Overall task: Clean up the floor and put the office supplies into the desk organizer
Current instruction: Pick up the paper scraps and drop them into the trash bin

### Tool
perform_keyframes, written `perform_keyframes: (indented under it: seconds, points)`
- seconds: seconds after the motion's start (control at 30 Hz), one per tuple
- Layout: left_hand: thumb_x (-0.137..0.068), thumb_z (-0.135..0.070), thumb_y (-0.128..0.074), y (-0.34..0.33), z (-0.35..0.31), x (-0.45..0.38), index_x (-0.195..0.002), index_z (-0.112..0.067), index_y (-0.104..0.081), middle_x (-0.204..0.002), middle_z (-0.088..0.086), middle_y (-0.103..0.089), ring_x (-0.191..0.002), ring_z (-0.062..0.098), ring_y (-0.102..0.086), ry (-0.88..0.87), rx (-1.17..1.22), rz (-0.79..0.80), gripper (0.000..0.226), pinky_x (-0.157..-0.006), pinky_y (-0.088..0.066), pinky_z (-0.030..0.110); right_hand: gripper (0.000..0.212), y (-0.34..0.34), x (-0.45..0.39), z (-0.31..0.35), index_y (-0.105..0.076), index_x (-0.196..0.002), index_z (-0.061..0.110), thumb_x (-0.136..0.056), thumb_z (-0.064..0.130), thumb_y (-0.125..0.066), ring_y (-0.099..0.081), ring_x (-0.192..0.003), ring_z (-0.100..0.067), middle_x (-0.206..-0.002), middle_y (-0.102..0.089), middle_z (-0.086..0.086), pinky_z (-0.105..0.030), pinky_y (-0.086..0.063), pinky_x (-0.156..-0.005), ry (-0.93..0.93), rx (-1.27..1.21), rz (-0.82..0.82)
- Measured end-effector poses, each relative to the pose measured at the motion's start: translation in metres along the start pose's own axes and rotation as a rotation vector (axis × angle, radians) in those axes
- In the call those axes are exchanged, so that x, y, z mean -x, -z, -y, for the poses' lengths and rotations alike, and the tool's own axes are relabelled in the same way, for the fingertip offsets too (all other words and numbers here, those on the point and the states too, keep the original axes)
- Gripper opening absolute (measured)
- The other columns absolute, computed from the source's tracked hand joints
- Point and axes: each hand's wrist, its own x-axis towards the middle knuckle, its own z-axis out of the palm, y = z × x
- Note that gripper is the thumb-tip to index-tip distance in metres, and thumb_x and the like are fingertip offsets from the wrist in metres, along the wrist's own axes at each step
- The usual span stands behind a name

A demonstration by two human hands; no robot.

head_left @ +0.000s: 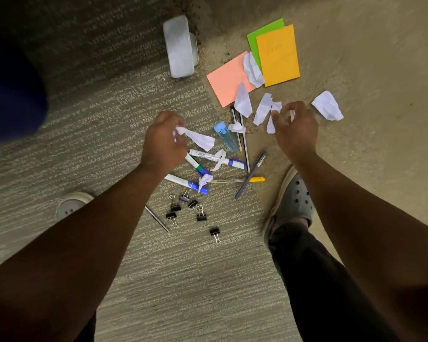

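Crumpled white paper scraps (242, 99) are lying scattered on the carpeted floor (109, 119) among markers (185, 183), pens (251, 175) and black binder clips (183, 206). The left hand (163, 141) is gripping one scrap (199, 138) in curled fingers, while the right hand (295, 127) is pinching another (273, 117). Coloured paper sheets (278, 55) are lying just beyond, near a translucent plastic box (179, 46).

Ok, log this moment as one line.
left hand: grips paper scrap | right hand: pinches paper scraps | markers, binder clips: on carpet
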Motion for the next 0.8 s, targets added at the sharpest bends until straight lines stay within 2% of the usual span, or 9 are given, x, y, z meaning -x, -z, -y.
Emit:
perform_keyframes:
  seconds: [0.13, 0.2, 0.27, 0.3, 0.43, 0.47, 0.57, 0.7, 0.8]
  points:
    - [-0.087, 0.003, -0.058, -0.012, -0.01, -0.004, -0.108, -0.009, -0.058, -0.117, 0.007, -0.056, -0.092, 0.02, -0.056, -0.133, -0.224, 0.215, 0.025, -0.07, -0.045, 0.028, 0.056, -0.017, -0.002, 0.011, -0.052, -0.117, 0.013, -0.078, 0.048, -0.072, -0.057, -0.101, -0.029, -0.118, -0.053, -0.013, -0.029, -0.037, -0.075, -0.001, 0.047, 0.023]
    - [-0.082, 0.01, -0.061, -0.02, -0.012, -0.007, -0.118, -0.012, -0.054, -0.123, 0.009, -0.053, -0.097, 0.026, -0.058, -0.129, -0.386, 0.3, 0.043, -0.074, -0.052, 0.035, 0.06, -0.024, -0.005, 0.017, -0.05, -0.116, 0.016, -0.074, 0.051, -0.073, -0.056, -0.105, -0.029, -0.119, -0.051, -0.011, -0.029, -0.037, -0.072, 0.005, 0.101, 0.003]
    - [-0.076, 0.019, -0.059, -0.025, -0.015, -0.011, -0.132, -0.014, -0.048, -0.133, 0.012, -0.048, -0.102, 0.031, -0.059, -0.119, -0.505, 0.327, 0.066, -0.08, -0.056, 0.04, 0.054, -0.028, -0.008, 0.024, -0.049, -0.117, 0.02, -0.076, 0.044, -0.074, -0.053, -0.109, -0.028, -0.121, -0.049, -0.01, -0.029, -0.038, -0.072, 0.028, 0.136, -0.014]
    - [-0.075, 0.02, -0.057, -0.026, -0.018, -0.013, -0.135, -0.014, -0.046, -0.136, 0.014, -0.045, -0.104, 0.033, -0.059, -0.113, -0.542, 0.33, 0.07, -0.082, -0.057, 0.042, 0.049, -0.03, -0.009, 0.027, -0.049, -0.117, 0.021, -0.078, 0.038, -0.074, -0.052, -0.111, -0.028, -0.122, -0.048, -0.01, -0.029, -0.038, -0.072, 0.039, 0.147, -0.016]
    - [-0.08, 0.016, -0.058, -0.027, -0.028, -0.017, -0.124, -0.004, -0.057, -0.136, 0.018, -0.041, -0.101, 0.031, -0.059, -0.11, -0.628, 0.348, 0.048, -0.085, -0.057, 0.041, 0.023, -0.036, -0.011, 0.032, -0.057, -0.106, 0.02, -0.085, 0.02, -0.067, -0.053, -0.105, -0.03, -0.12, -0.046, -0.011, -0.029, -0.037, -0.066, 0.12, 0.207, 0.012]
    - [-0.082, 0.015, -0.058, -0.027, -0.028, -0.017, -0.121, -0.002, -0.06, -0.136, 0.018, -0.042, -0.099, 0.03, -0.06, -0.115, -0.62, 0.342, 0.043, -0.084, -0.057, 0.04, 0.016, -0.036, -0.012, 0.032, -0.058, -0.1, 0.019, -0.086, 0.014, -0.065, -0.054, -0.099, -0.028, -0.117, -0.047, -0.01, -0.026, -0.035, -0.064, 0.139, 0.214, 0.036]
    - [-0.082, 0.015, -0.056, -0.029, -0.019, -0.014, -0.117, -0.001, -0.061, -0.136, 0.017, -0.047, -0.099, 0.028, -0.06, -0.128, -0.527, 0.323, 0.039, -0.084, -0.055, 0.035, 0.016, -0.032, -0.014, 0.033, -0.058, -0.093, 0.015, -0.085, 0.002, -0.058, -0.051, -0.08, -0.021, -0.098, -0.047, 0.0, -0.019, -0.027, -0.052, 0.111, 0.165, 0.092]
    - [-0.084, 0.005, -0.064, -0.016, -0.014, -0.01, -0.098, -0.003, -0.063, -0.106, 0.013, -0.062, -0.084, 0.018, -0.052, 0.046, -0.254, 0.187, 0.016, -0.063, -0.037, 0.02, 0.008, -0.021, -0.008, 0.035, -0.056, -0.085, 0.013, -0.082, 0.007, -0.06, -0.055, -0.082, -0.028, -0.096, -0.059, -0.013, -0.029, -0.031, -0.062, 0.084, 0.125, 0.051]
    - [-0.085, -0.001, -0.066, 0.001, -0.012, -0.004, -0.082, -0.008, -0.057, -0.086, 0.014, -0.062, -0.075, 0.028, -0.059, 0.146, -0.09, 0.06, 0.012, -0.053, -0.039, 0.028, 0.014, -0.005, 0.005, 0.04, -0.048, -0.078, 0.016, -0.08, 0.009, -0.06, -0.055, -0.075, -0.026, -0.076, -0.057, -0.004, -0.033, -0.035, -0.061, -0.021, 0.007, 0.062]
